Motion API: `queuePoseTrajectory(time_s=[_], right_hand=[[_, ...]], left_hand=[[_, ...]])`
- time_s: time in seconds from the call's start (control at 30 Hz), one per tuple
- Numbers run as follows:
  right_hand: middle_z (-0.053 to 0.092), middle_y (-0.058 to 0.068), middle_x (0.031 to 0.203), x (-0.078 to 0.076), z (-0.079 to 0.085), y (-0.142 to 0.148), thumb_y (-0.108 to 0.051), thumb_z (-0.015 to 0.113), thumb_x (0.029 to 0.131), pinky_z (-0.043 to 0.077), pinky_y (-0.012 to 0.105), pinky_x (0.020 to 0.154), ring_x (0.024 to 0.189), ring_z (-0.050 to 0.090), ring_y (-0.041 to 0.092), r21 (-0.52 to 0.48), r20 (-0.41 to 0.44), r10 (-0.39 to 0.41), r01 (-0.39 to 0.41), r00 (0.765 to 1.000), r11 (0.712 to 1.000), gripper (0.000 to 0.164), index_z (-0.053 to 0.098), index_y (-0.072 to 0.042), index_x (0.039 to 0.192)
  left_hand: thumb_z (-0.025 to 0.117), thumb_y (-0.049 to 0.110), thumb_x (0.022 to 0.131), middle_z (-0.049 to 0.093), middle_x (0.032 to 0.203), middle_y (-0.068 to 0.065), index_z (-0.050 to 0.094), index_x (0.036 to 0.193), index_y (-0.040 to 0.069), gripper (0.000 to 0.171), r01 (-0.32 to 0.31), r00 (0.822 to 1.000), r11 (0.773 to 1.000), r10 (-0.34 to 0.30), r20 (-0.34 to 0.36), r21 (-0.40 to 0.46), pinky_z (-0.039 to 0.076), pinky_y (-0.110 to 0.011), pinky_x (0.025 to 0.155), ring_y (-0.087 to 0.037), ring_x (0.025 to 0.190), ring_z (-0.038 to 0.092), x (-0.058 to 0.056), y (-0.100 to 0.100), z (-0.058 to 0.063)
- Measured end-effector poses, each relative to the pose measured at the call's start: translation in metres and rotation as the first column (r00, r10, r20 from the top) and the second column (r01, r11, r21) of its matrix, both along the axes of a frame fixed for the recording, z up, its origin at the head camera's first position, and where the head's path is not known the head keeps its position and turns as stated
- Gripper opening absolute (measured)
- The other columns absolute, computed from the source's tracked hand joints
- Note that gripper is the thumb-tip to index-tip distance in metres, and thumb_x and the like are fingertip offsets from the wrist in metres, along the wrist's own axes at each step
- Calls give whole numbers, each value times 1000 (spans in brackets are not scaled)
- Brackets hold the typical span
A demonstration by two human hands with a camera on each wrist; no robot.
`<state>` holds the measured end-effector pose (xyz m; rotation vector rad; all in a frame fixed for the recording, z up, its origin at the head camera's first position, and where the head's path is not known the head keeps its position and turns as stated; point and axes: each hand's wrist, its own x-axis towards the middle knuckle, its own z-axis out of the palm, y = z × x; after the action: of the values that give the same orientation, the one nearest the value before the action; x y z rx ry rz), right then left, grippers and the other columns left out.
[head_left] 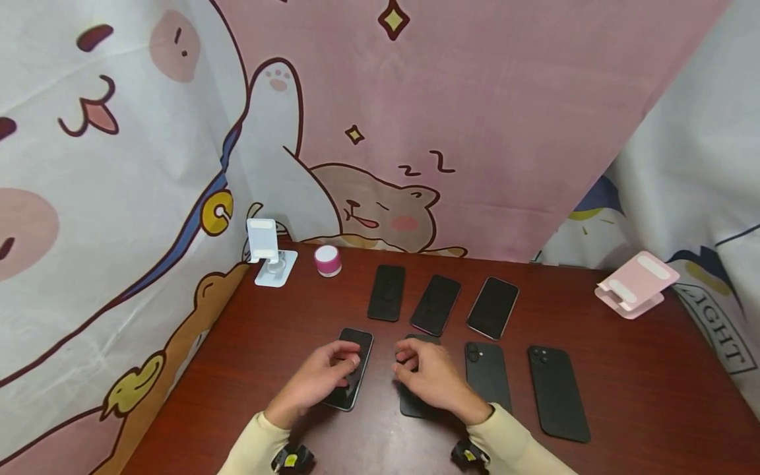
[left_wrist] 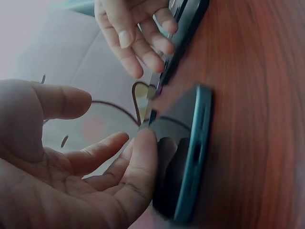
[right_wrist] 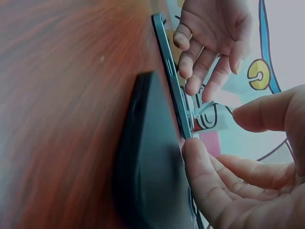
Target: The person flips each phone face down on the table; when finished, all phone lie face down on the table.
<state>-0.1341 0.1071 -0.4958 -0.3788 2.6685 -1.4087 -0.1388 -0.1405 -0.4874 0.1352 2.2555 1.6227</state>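
Observation:
My left hand is over a smartphone that lies screen up on the table, and covers part of it. Thumb and fingers of that hand are apart in the left wrist view, with nothing between them. Over a dark smartphone lying beside it is my right hand, its fingers loosely bent and its grasp empty. Part of this second phone shows below the right hand in the right wrist view. Whether the fingertips touch either phone I cannot tell.
Behind the hands lie three dark phones. Two black phones lie back up at right. A white phone stand and a pink-and-white jar stand back left; a pink stand is far right.

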Motion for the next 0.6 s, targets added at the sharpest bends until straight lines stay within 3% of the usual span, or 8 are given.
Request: queuePoseTrajectory(time_s=[0.33, 0.6], right_hand=[[76, 16, 118, -3, -6, -22, -20, 76, 95, 63, 31, 78, 96, 77, 23, -23, -14, 60, -60, 998, 998, 37, 71, 1, 126], [74, 21, 125, -3, -6, -33, -18, 74, 96, 61, 25, 72, 96, 77, 23, -71, 22, 96, -94, 995, 993, 42, 67, 4, 131]], left_hand=[[67, 19, 104, 69, 122, -14, 66, 135, 0, 36, -142, 990, 986, 141, -18, -82, 64, -43, 82, -24, 102, 69, -2, -28, -1], [68, 21, 103, 70, 125, -14, 67, 134, 2, 36, -175, 984, 980, 176, -3, -95, 63, -42, 86, -23, 102, 68, -7, -33, -6]])
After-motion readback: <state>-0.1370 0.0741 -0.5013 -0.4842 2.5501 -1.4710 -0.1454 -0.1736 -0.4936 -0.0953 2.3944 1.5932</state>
